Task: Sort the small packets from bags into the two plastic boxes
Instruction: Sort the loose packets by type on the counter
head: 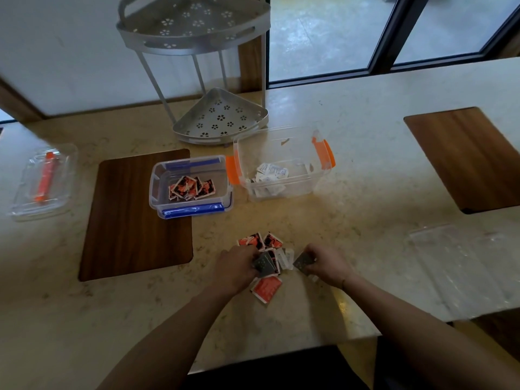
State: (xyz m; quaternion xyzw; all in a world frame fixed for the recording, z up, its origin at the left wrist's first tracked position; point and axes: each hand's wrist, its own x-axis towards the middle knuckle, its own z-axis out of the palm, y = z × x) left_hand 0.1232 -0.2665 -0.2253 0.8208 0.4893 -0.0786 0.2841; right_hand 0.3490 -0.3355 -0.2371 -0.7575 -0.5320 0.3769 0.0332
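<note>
A: Where are your hands right now?

B: Both are low on the near part of the counter (365, 175), on the loose pile of packets (270, 260). Your left hand (235, 267) has its fingers curled onto a grey packet (264, 264) at the left side of the pile. Your right hand (327, 264) pinches another grey packet (303, 261) at the pile's right edge.

A: What else lies in that pile?

B: Red-and-black packets at the far side, white ones in the middle, and one orange packet (266, 288) nearest you, just beside your left wrist.

A: And the two boxes?

B: Farther from you than the pile. The blue-latched box (191, 212) stands to the left, half on a dark wooden mat (132, 220), and holds red-and-black packets (191, 187). The orange-latched box (323, 153) stands just beside it on the right, taller, with white packets (271, 171) on its floor. Both are open.

A: Anything else around?

B: A clear lid with an orange handle (43, 182) lies far left. A metal corner rack (219, 116) stands behind the boxes. A second wooden mat (464, 156) lies far right, and clear plastic bags (461, 263) lie flat at near right, well apart from your right hand.
</note>
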